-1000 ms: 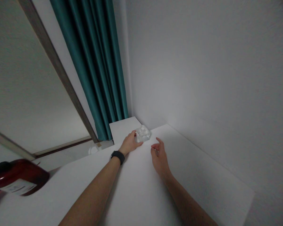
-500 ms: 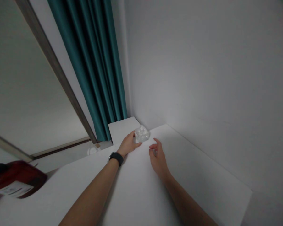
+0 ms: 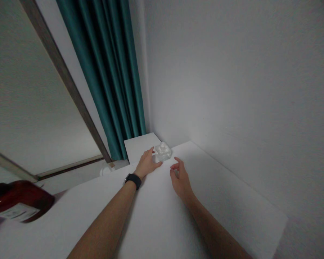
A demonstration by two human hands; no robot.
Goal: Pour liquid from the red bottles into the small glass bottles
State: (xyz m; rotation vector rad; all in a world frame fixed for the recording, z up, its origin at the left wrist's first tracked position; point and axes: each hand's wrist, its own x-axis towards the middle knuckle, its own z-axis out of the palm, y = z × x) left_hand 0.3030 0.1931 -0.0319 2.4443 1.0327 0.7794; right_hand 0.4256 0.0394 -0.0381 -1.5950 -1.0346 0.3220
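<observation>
A small clear plastic container (image 3: 166, 155) with whitish contents stands near the far edge of the white table (image 3: 156, 212). My left hand (image 3: 146, 164), with a dark watch on its wrist, is at the container's left side. Its thumb lies along the front and its fingers reach around the left corner, holding it. To the right of the container, a little apart from it, is my right hand (image 3: 181, 179). Its index finger points forward while the thumb and another finger come together. What lies between those fingertips, if anything, is too small to make out.
A red-brown bottle (image 3: 21, 201) with a black cap and white label is at the left edge. Behind the table are a lower white surface (image 3: 137, 145) and a teal curtain (image 3: 105, 72). A bare wall (image 3: 232, 79) borders the right side.
Both hands keep nearly the same places. The whitish contents of the container look brighter and more distinct. The view has shifted slightly.
</observation>
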